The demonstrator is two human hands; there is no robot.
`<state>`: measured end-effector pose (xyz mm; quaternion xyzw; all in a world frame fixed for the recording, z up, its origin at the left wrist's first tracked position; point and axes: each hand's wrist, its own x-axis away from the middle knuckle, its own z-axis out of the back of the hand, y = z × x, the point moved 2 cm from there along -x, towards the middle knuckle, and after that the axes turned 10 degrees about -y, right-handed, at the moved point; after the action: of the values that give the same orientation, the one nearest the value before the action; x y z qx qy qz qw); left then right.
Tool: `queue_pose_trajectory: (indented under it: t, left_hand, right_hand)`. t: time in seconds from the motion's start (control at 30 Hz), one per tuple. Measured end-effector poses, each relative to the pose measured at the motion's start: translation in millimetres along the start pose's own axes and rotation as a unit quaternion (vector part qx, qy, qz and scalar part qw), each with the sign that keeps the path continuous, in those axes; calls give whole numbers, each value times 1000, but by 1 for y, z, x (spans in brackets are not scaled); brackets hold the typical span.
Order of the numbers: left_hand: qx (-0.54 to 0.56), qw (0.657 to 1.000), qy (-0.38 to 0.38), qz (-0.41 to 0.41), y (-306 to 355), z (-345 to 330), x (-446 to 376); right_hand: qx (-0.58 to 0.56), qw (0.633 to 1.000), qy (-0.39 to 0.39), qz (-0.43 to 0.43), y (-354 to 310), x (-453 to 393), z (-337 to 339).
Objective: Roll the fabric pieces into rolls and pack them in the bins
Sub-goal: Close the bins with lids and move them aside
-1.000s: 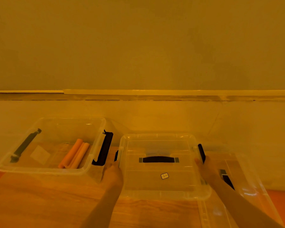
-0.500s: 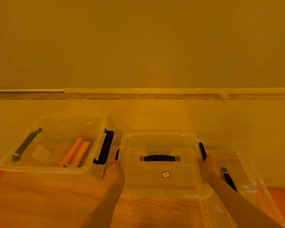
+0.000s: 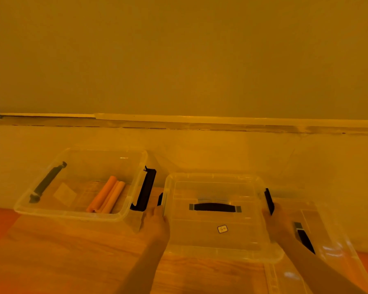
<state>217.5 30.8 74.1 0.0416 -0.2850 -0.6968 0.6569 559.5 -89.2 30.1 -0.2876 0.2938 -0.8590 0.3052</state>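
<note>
Two clear plastic bins stand on a wooden table. The left bin [image 3: 77, 213] holds orange fabric rolls [image 3: 106, 197] lying side by side near its right wall. The middle bin [image 3: 221, 254] holds no fabric; a black lid handle [image 3: 215, 207] shows through its floor. My left hand [image 3: 156, 224] grips the middle bin's left side, and my right hand [image 3: 277, 224] grips its right side by the black latch [image 3: 269, 201].
A clear lid [image 3: 327, 251] with a black handle lies at the right, partly under the middle bin. The left bin has black latches [image 3: 146, 193] on its sides. A pale wall with a ledge [image 3: 179, 122] rises right behind the bins. Bare wood lies in front.
Both hands keep their hold on the middle bin, which has shifted slightly away from me and to the right. The left bin has not moved.
</note>
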Motion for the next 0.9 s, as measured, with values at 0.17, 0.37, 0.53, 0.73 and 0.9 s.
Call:
queue_pose_trajectory:
  t: [0.17, 0.37, 0.53, 0.73, 0.9]
  left_hand:
    - [46, 997, -33, 54, -2, -10, -6]
    - [130, 985, -69, 84, -29, -24, -50]
    - [105, 986, -83, 96, -12, -9, -36]
    - [47, 983, -90, 155, 5, -7, -25]
    - [102, 983, -61, 137, -20, -26, -43]
  right_hand:
    - [-8, 999, -31, 33, -2, 15, 4]
    - [-32, 998, -27, 45, 0, 18, 9]
    - [-52, 995, -8, 86, -4, 25, 11]
    - [-49, 996, -10, 69, 7, 20, 6]
    - [-49, 996, -11, 71, 8, 22, 4]
